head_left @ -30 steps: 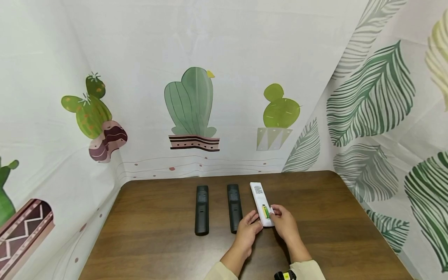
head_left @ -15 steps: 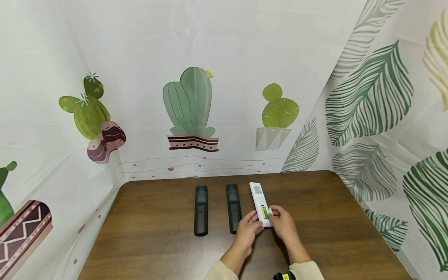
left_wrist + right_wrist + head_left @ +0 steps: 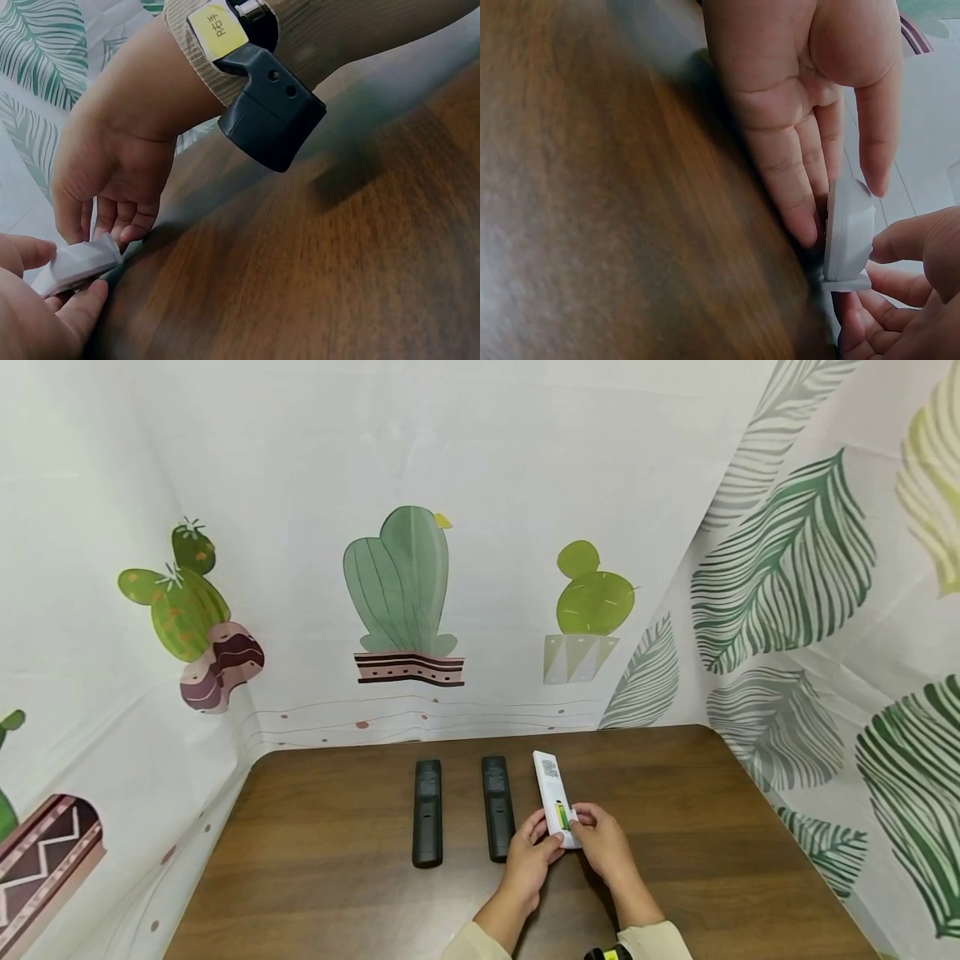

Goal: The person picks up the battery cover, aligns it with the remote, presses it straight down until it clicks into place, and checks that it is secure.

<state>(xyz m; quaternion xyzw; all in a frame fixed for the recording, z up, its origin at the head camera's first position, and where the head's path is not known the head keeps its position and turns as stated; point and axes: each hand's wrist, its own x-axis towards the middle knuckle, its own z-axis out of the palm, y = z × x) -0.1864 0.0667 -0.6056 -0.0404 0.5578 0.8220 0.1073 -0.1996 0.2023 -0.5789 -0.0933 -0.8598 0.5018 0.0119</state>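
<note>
A white remote control [image 3: 551, 785] lies back side up, its lower end raised between my hands, with green and yellow batteries [image 3: 563, 816] showing in the uncovered compartment. My left hand [image 3: 528, 863] grips its lower left edge, thumb on top and fingers beneath. On the other side, my right hand [image 3: 604, 842] holds the right edge, its thumb near the batteries. In the right wrist view, a thin white piece [image 3: 847, 285] juts from the remote's side by the right fingers; I cannot tell whether it is a cover. Fingertips under the remote are partly hidden.
Two black remote controls lie face down to the left, one black remote [image 3: 498, 810] beside my left hand and another black remote [image 3: 427, 814] farther left. The brown wooden table [image 3: 322, 860] meets a printed cloth backdrop [image 3: 495, 610] behind and at both sides.
The white remote has rolled slightly, so its back and batteries look narrower. Both hands keep their hold on it. The head view has shifted a little; the black remotes stay put.
</note>
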